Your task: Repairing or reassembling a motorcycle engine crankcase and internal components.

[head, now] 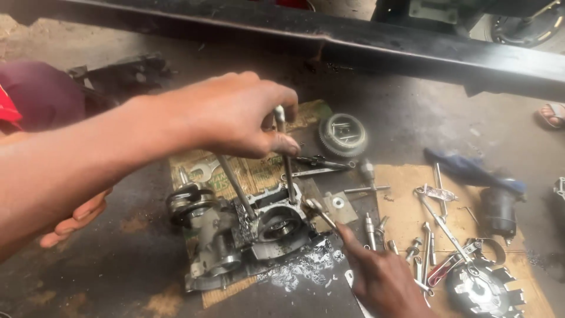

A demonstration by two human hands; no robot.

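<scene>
A greasy engine case (259,235) lies on cardboard on the dark floor, with a crank part (188,200) at its left end. My left hand (235,115) reaches in from the left and pinches the top of a thin upright metal rod tool (287,171) whose lower end stands in the case. A second rod (235,184) leans out of the case beside it. My right hand (382,277) comes up from the bottom edge, fingers closed on the end of a small spanner (321,213) whose head rests against the case's right side.
Another person's hand (76,221) rests on the floor under my left forearm. A round toothed disc (343,135) lies behind the case. Bolts, sockets and wrenches (429,235) are scattered on cardboard at right, with a black cylinder (499,209), blue cloth (471,168) and a slotted drum (485,291). A black beam (412,50) crosses the top.
</scene>
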